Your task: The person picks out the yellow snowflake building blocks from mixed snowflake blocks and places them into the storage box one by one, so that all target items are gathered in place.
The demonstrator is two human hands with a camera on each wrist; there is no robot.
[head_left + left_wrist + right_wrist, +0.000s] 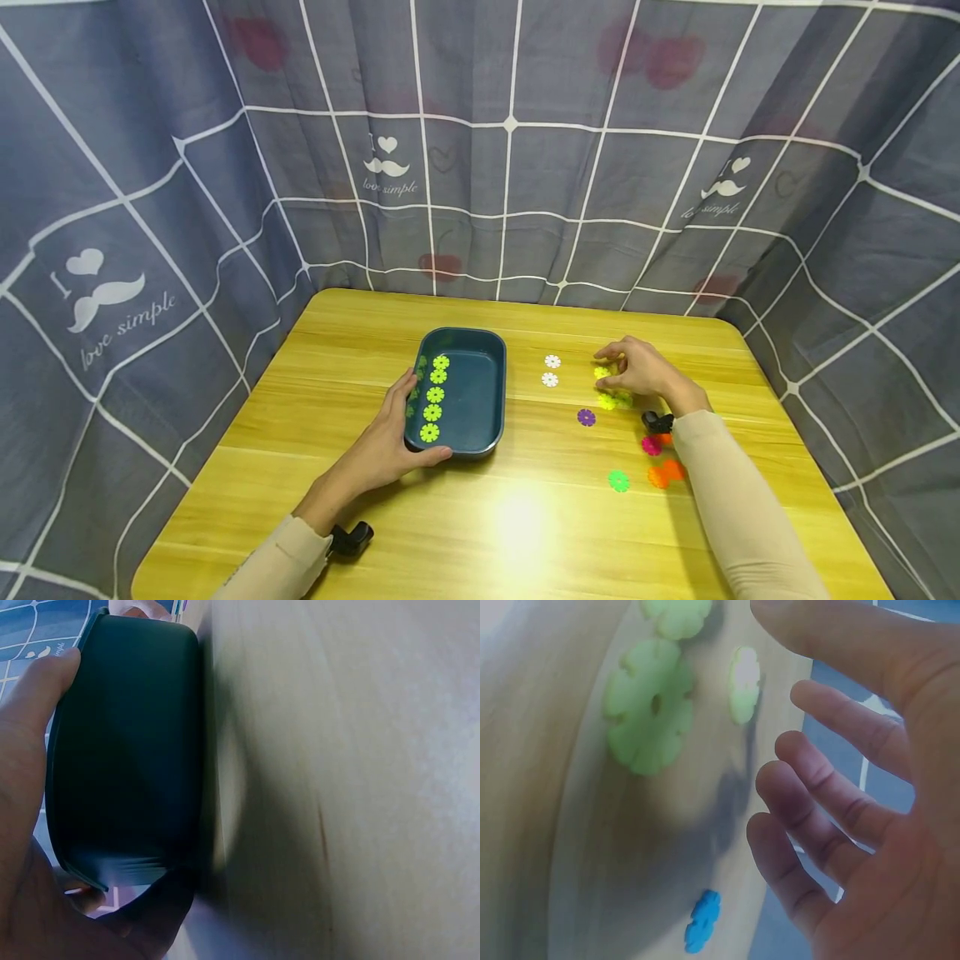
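Observation:
My left hand [390, 433] grips the dark blue-green plastic tray [491, 400] at its near left corner, thumb over the near rim and fingers along the left side. In the left wrist view the tray's outer wall [135, 742] sits between thumb and fingers. Inside the tray, a column of yellow-green notched discs [432, 412] lines the left side. My right hand [637, 368] hovers over loose yellow-green discs [608, 402], its fingers spread and gently bent. In the right wrist view nothing sits between its fingers, and a yellow-green disc [651, 709] lies on the table nearby.
Two white discs [551, 379] lie right of the tray. Purple [587, 417], green [618, 481], pink [651, 446] and orange discs [667, 473] are scattered nearer my right sleeve. A blue disc [703, 922] shows in the right wrist view. Grid-patterned curtains [465, 167] surround the wooden table [345, 333].

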